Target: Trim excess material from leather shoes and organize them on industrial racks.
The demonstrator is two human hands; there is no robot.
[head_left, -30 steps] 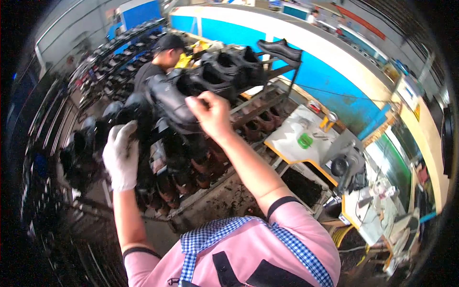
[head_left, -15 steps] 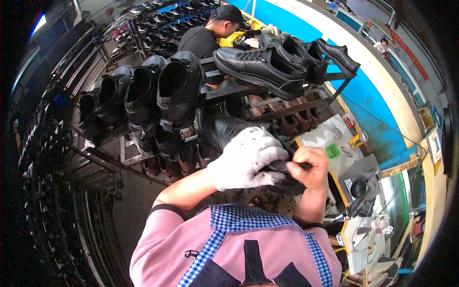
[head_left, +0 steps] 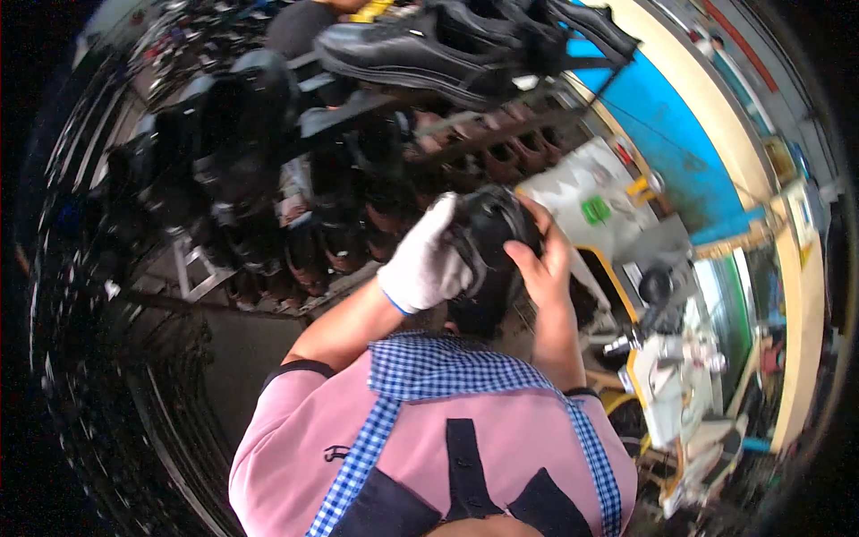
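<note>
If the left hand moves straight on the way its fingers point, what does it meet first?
The left hand in a white glove points up-right and already touches the black shoe; beyond it probably the rack, depth unclear.

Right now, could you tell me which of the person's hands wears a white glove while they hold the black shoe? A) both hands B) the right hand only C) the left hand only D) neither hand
C: the left hand wears a white glove on the black shoe, while the right hand on its other side is bare.
</note>
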